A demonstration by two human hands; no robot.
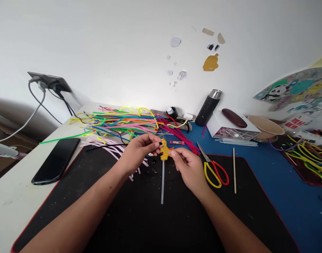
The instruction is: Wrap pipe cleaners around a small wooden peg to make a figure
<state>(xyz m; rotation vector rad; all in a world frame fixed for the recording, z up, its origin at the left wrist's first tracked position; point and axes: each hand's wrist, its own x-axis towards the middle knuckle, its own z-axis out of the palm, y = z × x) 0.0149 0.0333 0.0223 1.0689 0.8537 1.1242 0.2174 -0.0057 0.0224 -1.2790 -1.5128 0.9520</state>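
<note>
Between my two hands, above the black mat point(139, 214), is a small yellow pipe-cleaner figure point(164, 150) with an orange bit on its right side. My left hand point(139, 150) is closed, pinching the figure's upper left part. My right hand point(188, 168) is closed too, its fingertips pinched at the orange bit on the figure's right. A pale glue stick point(162, 182) lies on the mat just below the figure, pointing toward me.
A pile of coloured pipe cleaners point(124, 123) lies behind the hands. Yellow-and-red scissors point(213, 168) and a wooden stick point(234, 170) lie at the right. A black phone point(56, 160) rests at the left. Further back stand a dark flask point(208, 108), a white box point(230, 128) and a bowl point(266, 126).
</note>
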